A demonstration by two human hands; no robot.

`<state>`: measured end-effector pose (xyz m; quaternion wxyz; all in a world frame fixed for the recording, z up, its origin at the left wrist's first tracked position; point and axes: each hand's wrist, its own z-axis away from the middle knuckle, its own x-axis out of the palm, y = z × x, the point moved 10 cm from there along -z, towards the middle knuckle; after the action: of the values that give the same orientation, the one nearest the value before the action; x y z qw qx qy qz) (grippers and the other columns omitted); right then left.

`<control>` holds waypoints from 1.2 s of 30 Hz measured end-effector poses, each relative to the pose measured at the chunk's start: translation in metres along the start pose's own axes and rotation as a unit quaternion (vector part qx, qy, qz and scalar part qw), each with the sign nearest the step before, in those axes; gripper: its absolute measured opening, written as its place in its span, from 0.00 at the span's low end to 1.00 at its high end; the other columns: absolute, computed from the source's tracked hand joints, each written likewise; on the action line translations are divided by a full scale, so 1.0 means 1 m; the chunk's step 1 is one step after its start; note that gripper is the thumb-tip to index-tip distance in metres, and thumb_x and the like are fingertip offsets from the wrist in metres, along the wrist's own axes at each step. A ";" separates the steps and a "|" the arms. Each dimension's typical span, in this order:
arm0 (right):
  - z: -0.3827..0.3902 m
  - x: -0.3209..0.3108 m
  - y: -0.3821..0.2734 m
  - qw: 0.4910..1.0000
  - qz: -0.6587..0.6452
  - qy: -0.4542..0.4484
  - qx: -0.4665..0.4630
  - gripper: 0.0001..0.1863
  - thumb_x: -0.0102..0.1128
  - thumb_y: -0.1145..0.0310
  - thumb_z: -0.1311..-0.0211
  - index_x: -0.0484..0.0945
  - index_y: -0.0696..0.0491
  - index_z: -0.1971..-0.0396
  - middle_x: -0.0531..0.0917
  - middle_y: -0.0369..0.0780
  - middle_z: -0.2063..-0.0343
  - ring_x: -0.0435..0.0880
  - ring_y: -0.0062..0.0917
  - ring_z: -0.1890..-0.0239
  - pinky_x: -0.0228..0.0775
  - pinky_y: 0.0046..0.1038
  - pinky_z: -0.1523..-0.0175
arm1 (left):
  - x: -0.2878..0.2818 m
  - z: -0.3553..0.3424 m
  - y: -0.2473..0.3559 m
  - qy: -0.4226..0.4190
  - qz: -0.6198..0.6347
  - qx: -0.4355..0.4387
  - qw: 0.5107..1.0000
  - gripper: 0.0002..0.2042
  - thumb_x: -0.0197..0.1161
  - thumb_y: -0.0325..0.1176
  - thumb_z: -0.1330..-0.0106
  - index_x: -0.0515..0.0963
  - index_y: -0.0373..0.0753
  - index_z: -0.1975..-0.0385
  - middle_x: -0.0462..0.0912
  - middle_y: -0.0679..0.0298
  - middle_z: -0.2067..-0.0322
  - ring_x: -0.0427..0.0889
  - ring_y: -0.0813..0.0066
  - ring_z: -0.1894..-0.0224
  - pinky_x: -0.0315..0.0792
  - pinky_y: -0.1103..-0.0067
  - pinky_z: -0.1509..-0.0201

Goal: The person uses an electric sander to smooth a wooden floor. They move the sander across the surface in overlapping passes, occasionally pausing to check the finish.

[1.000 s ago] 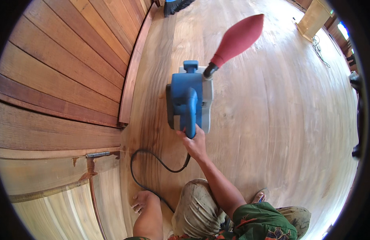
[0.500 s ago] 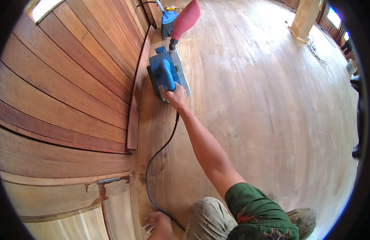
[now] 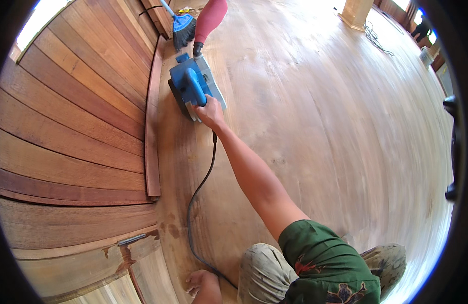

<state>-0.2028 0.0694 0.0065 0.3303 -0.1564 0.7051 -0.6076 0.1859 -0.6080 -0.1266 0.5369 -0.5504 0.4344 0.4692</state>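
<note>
Blue sander (image 3: 179,77) sat on the floor (image 3: 305,142) beside the wall trim (image 3: 152,126); likely heavy, rigid, best held by its top handle (image 3: 195,87), where my right hand (image 3: 210,112) was wrapped. Dust bag (image 3: 211,21) looked soft. Left hand (image 3: 203,279), low down, fingers loosely spread, seemed empty.

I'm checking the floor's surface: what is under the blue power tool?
Wooden floor shows around the blue power tool, which the right hand grips. The patch directly beneath the tool is covered, so its surface cannot be seen.
</note>
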 end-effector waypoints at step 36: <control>-0.118 -0.064 0.038 0.999 -0.030 0.032 -0.011 0.14 0.75 0.61 0.43 0.82 0.56 0.67 0.84 0.41 0.76 0.84 0.26 0.76 0.76 0.33 0.69 | -0.020 0.024 0.020 0.033 0.061 -0.002 0.998 0.35 0.35 0.53 0.21 0.54 0.35 0.22 0.53 0.43 0.23 0.53 0.42 0.21 0.47 0.51 0.19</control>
<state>-0.2266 0.2063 -0.0074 0.2869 -0.1617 0.7173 -0.6140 0.1617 -0.5850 -0.1097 0.4918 -0.5388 0.4839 0.4834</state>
